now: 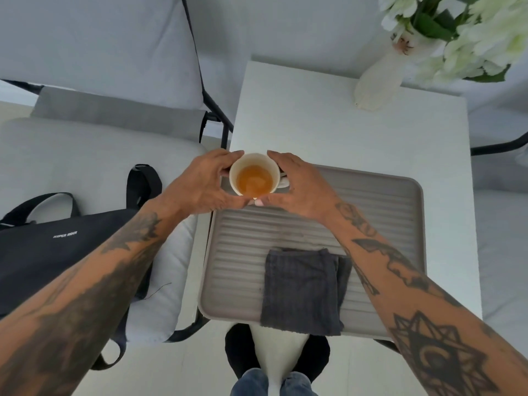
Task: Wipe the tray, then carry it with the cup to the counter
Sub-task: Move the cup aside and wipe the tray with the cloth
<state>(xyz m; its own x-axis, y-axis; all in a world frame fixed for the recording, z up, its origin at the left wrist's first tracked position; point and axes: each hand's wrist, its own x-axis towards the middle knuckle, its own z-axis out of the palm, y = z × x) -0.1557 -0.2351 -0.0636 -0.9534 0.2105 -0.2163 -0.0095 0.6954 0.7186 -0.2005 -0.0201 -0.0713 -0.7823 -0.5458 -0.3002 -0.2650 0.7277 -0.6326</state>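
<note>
A white cup [254,175] with amber liquid sits at the far left corner of the grey ribbed tray [380,218]. My left hand [200,184] wraps its left side and my right hand [300,187] wraps its right side, fingers curled around the rim. A folded dark grey cloth [303,290] lies on the near part of the tray, between my forearms. The tray rests on a small white table [328,124] and overhangs its near edge.
A white vase [380,81] with white flowers stands at the table's far right corner. To the left is a grey cushioned chair [85,144] with a black bag [57,252] on its seat. My feet show on the floor below the tray.
</note>
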